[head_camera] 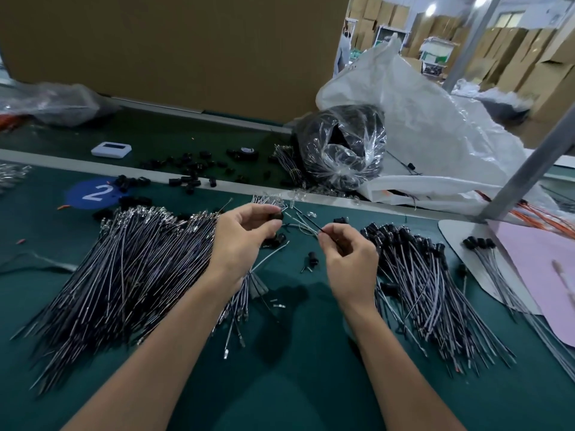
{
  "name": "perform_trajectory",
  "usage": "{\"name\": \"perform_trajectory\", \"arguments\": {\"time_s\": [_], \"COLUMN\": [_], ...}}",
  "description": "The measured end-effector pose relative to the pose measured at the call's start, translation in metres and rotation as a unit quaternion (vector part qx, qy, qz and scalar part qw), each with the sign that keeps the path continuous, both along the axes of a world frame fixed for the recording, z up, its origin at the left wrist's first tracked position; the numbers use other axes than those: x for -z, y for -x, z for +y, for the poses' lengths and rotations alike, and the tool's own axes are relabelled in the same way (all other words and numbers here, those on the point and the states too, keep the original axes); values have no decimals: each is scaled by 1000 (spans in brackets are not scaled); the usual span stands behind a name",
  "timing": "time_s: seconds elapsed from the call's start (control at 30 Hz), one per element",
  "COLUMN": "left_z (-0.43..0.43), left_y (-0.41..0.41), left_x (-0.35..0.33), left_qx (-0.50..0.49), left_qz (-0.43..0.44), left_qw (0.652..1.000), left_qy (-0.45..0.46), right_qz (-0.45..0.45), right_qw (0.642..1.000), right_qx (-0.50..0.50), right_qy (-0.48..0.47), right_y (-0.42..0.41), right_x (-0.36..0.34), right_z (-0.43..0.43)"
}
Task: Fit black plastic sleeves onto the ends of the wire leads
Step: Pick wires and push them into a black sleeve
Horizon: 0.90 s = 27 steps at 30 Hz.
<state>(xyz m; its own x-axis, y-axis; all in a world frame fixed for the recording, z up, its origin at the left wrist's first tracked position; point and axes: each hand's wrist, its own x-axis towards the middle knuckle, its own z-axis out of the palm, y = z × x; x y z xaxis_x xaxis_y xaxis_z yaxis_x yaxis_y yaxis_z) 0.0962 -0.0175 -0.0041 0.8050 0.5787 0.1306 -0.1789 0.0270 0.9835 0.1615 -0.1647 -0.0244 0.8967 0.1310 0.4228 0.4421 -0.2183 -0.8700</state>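
Left hand (245, 231) pinches a black sleeve (277, 216) at its fingertips, above the green mat (311, 353). Right hand (348, 256) pinches a thin lead (308, 221), whose free end is near the sleeve. Bare leads (140, 259) heaped left, sleeved leads (413, 275) right. Clear bag (340, 147) behind holds black items, kind unclear.

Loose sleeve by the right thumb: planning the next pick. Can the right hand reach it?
Likely yes: the sleeve lies uncovered beside the right hand, though that hand pinches a wire lead.
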Motion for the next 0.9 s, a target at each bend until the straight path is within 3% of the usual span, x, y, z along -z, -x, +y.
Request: {"name": "perform_trajectory", "arguments": {"time_s": [0.27, 0.63, 0.9], "left_z": [1, -2, -3], "left_y": [-2, -2, -4], "left_x": [5, 10, 12], "left_qx": [19, 85, 90], "left_qz": [5, 18, -6], "left_qw": [998, 989, 995], "left_qy": [-61, -120, -51], "right_qz": [-43, -34, 12], "right_qw": [998, 997, 999], "right_qx": [8, -13, -23], "right_qy": [52, 61, 36], "right_y": [1, 4, 1], "right_x": [0, 1, 4], "right_z": [-1, 3, 4]}}
